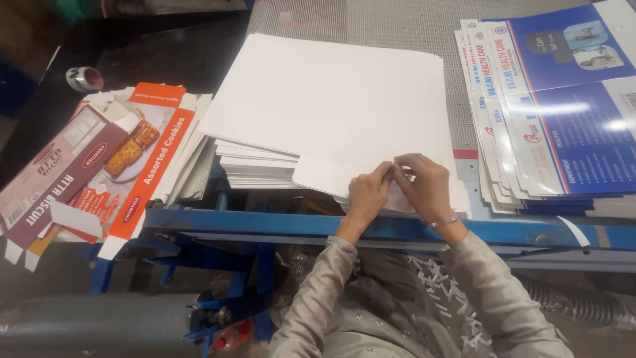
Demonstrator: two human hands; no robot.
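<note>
Both hands meet at the near edge of a tall stack of large white die-cut card sheets (331, 99) that lies on a blue metal workbench frame (265, 225). The left hand (366, 197) rests with fingers curled on the lower edge of the top sheet, thumb and forefinger pinched together. The right hand (424, 185), a thin silver bangle (444, 221) on its wrist, is bent close against it, its fingertips also pinched narrow on the same spot. What they nip looks like a small tab or scrap of white card at the sheet's edge, though it is too small to tell for sure. The top sheet sits slightly askew on the stack.

To the right lies a fanned pile of glossy blue and white printed carton sheets (563, 126), just beside the white stack on a grey mesh surface (397, 23). To the left lies a pile of flat, unfolded orange and maroon biscuit cartons (112, 166), holding nothing. Beyond them stands a roll of tape (85, 79). White paper offcuts (450, 292) lie scattered below the bench by the person's grey sleeves.
</note>
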